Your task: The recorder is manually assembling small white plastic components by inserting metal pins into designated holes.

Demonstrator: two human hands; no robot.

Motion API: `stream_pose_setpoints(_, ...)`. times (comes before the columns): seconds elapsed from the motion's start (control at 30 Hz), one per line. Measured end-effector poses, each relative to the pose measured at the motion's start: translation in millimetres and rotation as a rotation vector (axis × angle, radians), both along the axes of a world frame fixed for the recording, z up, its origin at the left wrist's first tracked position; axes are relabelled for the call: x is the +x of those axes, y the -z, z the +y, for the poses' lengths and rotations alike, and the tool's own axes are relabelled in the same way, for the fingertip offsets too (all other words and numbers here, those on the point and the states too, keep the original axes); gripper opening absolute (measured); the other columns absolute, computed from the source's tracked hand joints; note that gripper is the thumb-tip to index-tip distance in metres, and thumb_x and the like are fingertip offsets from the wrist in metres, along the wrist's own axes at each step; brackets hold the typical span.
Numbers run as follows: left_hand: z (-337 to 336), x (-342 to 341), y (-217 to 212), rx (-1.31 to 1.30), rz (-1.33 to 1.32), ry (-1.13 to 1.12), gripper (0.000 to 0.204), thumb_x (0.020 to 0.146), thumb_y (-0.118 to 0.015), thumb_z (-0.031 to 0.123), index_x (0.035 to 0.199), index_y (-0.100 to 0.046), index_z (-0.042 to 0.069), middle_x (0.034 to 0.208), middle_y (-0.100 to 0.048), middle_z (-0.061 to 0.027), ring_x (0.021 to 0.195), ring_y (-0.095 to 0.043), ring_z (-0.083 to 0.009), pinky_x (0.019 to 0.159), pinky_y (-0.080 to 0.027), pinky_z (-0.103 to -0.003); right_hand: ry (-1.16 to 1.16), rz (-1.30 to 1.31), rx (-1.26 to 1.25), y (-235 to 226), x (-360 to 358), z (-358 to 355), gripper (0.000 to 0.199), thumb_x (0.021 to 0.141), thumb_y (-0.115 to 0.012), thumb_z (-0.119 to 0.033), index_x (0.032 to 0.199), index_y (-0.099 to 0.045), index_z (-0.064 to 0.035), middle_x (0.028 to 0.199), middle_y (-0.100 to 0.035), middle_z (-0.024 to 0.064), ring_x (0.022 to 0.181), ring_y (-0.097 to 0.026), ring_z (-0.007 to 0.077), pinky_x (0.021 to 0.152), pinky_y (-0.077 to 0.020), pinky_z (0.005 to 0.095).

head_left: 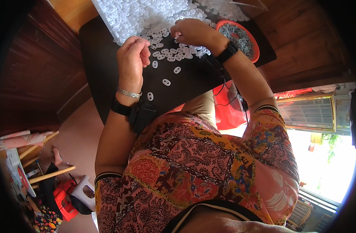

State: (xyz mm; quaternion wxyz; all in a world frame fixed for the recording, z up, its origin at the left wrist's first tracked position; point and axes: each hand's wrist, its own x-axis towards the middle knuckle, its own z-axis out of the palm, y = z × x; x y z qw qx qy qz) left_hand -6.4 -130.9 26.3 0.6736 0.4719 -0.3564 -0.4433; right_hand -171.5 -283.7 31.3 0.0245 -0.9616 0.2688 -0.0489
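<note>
My left hand (133,58) is raised over the dark table, its fingers curled in and the thumb laid against them. What it holds, if anything, is hidden. Up and to the right, my right hand (193,33) is closed with its fingertips bent down above the loose pieces; I cannot make out anything between them. Small white oval pieces with two holes (170,59) are scattered under and between my hands. A single such piece (166,82) lies nearer to me, apart from the others. Behind my hands rises a large heap of the same white pieces (147,15).
An orange-red bowl (256,54) of small grey parts stands right of my right hand. A clear-edged tray wall (105,21) borders the heap on the left. The dark tabletop (104,70) ends near my lap. At lower left are a stool (84,193) and another person's foot (57,156).
</note>
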Motion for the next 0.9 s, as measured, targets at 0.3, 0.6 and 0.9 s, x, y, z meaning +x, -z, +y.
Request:
stream_pose_setpoints(0.3, 0.0, -3.9, 1.1, 0.003, 0.000, 0.025, 0.017, 0.085, -0.053, 0.016, 0.075, -0.058, 0.004, 0.059, -0.050, 0.0006, 0.046, -0.042, -0.0065, 0.042, -0.032, -0.020, 0.025, 0.096, 0.100, -0.3, 3.0, -1.0, 0.012, 0.072, -0.060, -0.009, 0.083, -0.062, -0.0066, 0.080, -0.064, 0.0117, 0.081, -0.062, 0.0310, 0.070, -0.0478, 0.0408)
stream_pose_setpoints(0.6, -1.1, -6.8, 4.0, 0.085, -0.053, 0.081, 0.016, 0.086, -0.053, 0.019, 0.079, -0.059, 0.005, 0.061, -0.051, 0.0001, 0.047, -0.043, -0.0067, 0.043, -0.033, -0.020, 0.030, -0.377, 0.681, -29.1, 0.3, 31.3, 0.017, 0.082, -0.065, -0.014, 0.095, -0.064, -0.0024, 0.076, -0.062, 0.0019, 0.070, -0.055, 0.0078, 0.066, -0.0460, 0.0228)
stream_pose_setpoints(0.9, -2.3, -12.2, 15.5, 0.125, -0.044, 0.290, 0.017, 0.089, -0.048, 0.018, 0.082, -0.057, 0.005, 0.067, -0.056, -0.0016, 0.051, -0.047, -0.0076, 0.047, -0.036, -0.020, -0.020, -0.650, 0.565, -16.5, -0.1, 72.1, 0.015, 0.081, -0.065, -0.011, 0.093, -0.065, -0.0016, 0.077, -0.065, 0.0043, 0.071, -0.059, 0.0089, 0.065, -0.0472, 0.0242)
